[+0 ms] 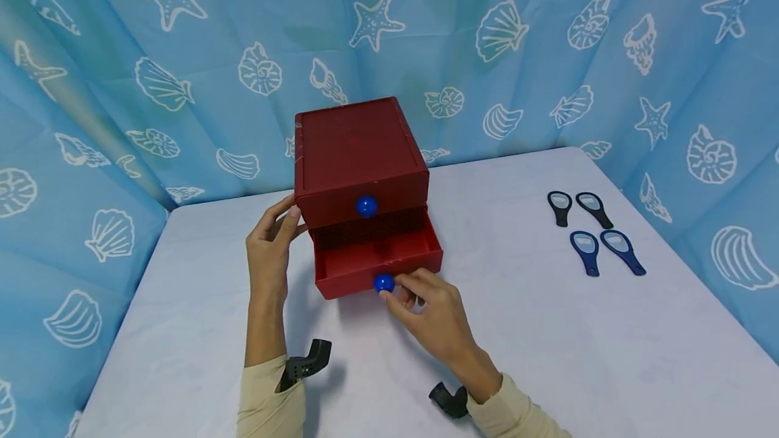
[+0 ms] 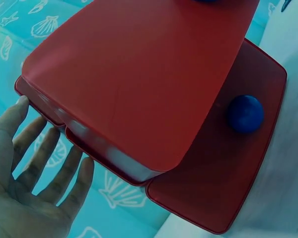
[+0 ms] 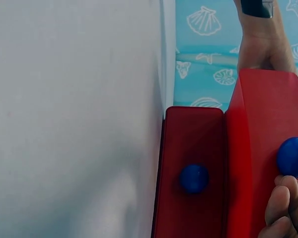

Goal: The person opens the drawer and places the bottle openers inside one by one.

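A dark red two-drawer box [image 1: 359, 147] stands near the back of the table, a round blue knob [image 1: 367, 206] on its upper drawer, which is closed. Its lower drawer [image 1: 377, 259] is pulled out, and no object shows in the visible part of its tray. My right hand [image 1: 435, 313] pinches that drawer's blue knob [image 1: 384, 282] between thumb and fingers. My left hand [image 1: 270, 242] touches the left side of the box. In the left wrist view, its fingers [image 2: 47, 153] are spread and nearly straight, with fingertips along the box edge.
Two black magnifiers [image 1: 559, 208] and two blue magnifiers [image 1: 585, 252] lie on the right of the white-covered table [image 1: 499, 303]. Behind the table hangs a blue curtain [image 1: 462, 66] with shell and starfish prints. A black camera mount [image 1: 307, 361] sits on the left wrist.
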{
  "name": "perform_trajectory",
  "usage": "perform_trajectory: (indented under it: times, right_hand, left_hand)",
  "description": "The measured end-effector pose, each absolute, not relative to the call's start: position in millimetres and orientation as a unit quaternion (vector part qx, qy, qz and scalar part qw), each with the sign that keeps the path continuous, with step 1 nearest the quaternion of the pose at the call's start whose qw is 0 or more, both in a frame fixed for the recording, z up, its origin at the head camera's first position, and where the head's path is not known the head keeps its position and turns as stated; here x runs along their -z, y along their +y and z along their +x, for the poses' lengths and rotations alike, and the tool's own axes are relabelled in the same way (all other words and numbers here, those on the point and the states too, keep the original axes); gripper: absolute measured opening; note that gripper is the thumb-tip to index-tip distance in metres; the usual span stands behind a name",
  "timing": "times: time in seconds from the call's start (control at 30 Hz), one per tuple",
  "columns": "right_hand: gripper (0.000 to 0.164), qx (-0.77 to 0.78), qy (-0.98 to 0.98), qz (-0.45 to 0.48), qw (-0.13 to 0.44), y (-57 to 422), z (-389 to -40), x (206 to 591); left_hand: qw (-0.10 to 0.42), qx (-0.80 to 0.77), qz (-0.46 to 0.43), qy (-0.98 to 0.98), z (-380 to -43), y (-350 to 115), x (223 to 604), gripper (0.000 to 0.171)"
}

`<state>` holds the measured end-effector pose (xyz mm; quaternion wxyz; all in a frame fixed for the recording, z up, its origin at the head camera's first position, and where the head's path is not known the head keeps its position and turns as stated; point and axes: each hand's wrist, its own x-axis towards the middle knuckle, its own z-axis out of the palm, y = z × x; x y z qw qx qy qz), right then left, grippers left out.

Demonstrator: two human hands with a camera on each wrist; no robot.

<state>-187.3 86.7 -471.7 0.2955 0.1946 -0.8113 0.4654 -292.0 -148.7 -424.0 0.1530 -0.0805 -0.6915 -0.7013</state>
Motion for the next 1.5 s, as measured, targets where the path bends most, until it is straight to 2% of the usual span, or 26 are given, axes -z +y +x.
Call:
perform_trajectory:
  times: [0.5,0.73,1.0,1.5]
  right_hand:
    - [0.015,-0.496,-0.804,0.183,0.272,89.5,-169.3,475.7]
    - [0.019,-0.490,-0.798,0.195,0.292,89.4,-165.4,474.6]
    - [0.018,-0.493,-0.807,0.183,0.270,92.0,-159.3,475.6]
    - [0.019,-0.504,-0.798,0.185,0.272,95.4,-149.8,479.1]
  left_hand:
    - [0.161,0.704,-0.085,-0.687,-292.4,-147.5,425.4,0.038]
    - [0.159,0.707,-0.088,-0.684,-292.3,-149.0,425.6,0.038]
    - [0.157,0.713,-0.093,-0.677,-292.8,-147.5,424.3,0.037]
    - [0.158,0.713,-0.094,-0.676,-294.2,-146.7,425.5,0.036]
